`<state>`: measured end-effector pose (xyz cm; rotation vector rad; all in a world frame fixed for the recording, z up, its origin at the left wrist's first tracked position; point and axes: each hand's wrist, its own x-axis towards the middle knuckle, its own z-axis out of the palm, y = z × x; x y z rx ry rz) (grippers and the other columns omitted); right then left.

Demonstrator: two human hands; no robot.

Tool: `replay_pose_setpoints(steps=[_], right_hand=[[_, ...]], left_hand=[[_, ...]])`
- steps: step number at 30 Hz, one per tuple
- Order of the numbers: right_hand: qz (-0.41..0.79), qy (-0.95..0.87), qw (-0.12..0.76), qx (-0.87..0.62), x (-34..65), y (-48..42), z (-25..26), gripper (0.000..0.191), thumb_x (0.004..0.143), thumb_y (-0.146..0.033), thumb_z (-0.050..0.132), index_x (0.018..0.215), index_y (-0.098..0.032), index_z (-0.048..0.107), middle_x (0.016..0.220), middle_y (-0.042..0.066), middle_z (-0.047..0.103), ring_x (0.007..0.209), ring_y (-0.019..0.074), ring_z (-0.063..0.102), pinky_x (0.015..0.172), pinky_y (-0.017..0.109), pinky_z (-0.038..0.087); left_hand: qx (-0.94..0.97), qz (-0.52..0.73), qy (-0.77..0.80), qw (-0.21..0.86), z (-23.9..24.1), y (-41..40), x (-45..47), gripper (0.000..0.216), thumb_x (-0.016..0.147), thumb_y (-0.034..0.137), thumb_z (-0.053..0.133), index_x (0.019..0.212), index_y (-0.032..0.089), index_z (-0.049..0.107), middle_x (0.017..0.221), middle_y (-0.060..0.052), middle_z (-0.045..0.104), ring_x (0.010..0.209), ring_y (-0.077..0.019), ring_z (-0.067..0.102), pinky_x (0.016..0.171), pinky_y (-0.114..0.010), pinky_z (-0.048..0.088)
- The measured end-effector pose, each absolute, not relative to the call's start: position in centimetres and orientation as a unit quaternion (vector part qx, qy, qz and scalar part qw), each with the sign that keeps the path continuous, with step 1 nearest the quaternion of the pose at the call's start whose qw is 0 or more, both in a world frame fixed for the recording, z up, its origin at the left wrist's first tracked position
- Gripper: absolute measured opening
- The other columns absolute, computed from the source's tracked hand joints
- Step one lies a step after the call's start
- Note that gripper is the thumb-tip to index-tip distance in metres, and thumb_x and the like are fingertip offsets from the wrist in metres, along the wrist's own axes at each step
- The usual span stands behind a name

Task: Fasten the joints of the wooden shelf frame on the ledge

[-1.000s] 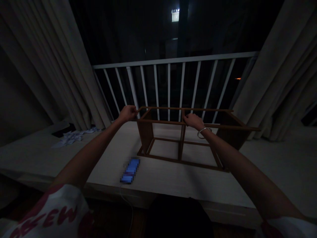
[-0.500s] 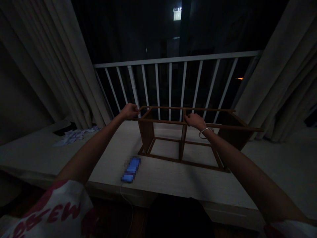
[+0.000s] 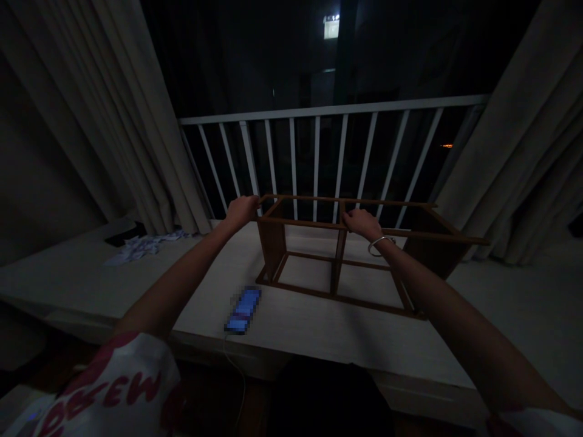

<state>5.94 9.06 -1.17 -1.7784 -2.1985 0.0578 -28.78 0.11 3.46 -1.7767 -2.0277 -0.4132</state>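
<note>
A brown wooden shelf rack (image 3: 336, 273) lies on its side on a pale ledge, its open frame facing up. My left hand (image 3: 243, 210) is closed at the rack's left end, around the corner where the upper rails end; its fingertips are partly hidden. With fingers curled, my right hand (image 3: 363, 223) grips the near upper rail beside the middle crossbar. A silver bangle (image 3: 381, 244) sits on my right wrist.
A lit phone (image 3: 243, 311), blurred, lies on the ledge (image 3: 300, 328) with a cable (image 3: 234, 364) hanging over the front edge. White scraps (image 3: 141, 247) lie at left. A white railing (image 3: 316, 164) stands behind, between curtains (image 3: 122, 121).
My left hand has shifted slightly in towards the rack's corner and turned. My right hand keeps its place on the rail. The whole view has moved a little.
</note>
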Motion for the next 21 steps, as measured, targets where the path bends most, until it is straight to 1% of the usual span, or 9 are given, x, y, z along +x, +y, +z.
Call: replay_pose_setpoints(steps=[4,9,13,17,21], right_hand=[[0.017,-0.764,0.161,-0.624,5.9,8.9,-1.1,0.054,0.085,-0.051,0.025,0.102,-0.015,0.062,0.104,0.016,0.060,0.098,0.0274,0.056,0.079,0.036,0.041],[0.020,-0.755,0.158,-0.636,5.6,8.5,-0.8,0.052,0.086,-0.048,0.027,0.103,-0.014,0.062,0.106,0.017,0.060,0.101,0.0269,0.055,0.081,0.036,0.040],[0.015,-0.757,0.159,-0.634,5.6,8.2,-0.6,0.054,0.086,-0.050,0.026,0.103,-0.013,0.062,0.106,0.018,0.060,0.101,0.0269,0.054,0.082,0.036,0.040],[0.008,-0.761,0.159,-0.629,5.7,8.1,-0.6,0.054,0.087,-0.048,0.024,0.101,-0.013,0.062,0.105,0.018,0.060,0.100,0.0273,0.055,0.081,0.036,0.040],[0.005,-0.761,0.161,-0.628,5.8,8.2,-0.7,0.054,0.086,-0.048,0.025,0.101,-0.013,0.062,0.104,0.018,0.060,0.100,0.0274,0.055,0.081,0.037,0.041]], left_hand=[[-0.656,-0.086,-0.713,0.232,3.6,-0.5,-28.2,0.033,0.085,0.035,0.038,0.102,0.015,0.058,0.087,-0.014,0.063,0.089,-0.0260,0.058,0.073,-0.031,0.040],[-0.656,-0.074,-0.709,0.250,3.5,-0.8,-27.5,0.036,0.087,0.035,0.035,0.108,0.014,0.054,0.088,-0.016,0.063,0.090,-0.0278,0.059,0.073,-0.033,0.040],[-0.661,-0.067,-0.702,0.259,3.3,-0.8,-26.8,0.039,0.088,0.035,0.032,0.114,0.012,0.050,0.088,-0.018,0.063,0.089,-0.0283,0.060,0.074,-0.034,0.041],[-0.654,-0.077,-0.708,0.255,3.1,-0.8,-26.2,0.044,0.088,0.038,0.030,0.110,0.007,0.051,0.087,-0.019,0.063,0.088,-0.0273,0.060,0.075,-0.034,0.042],[-0.645,-0.090,-0.712,0.263,3.3,-1.0,-25.8,0.047,0.089,0.038,0.025,0.105,0.005,0.055,0.088,-0.020,0.063,0.089,-0.0279,0.060,0.076,-0.036,0.042]])
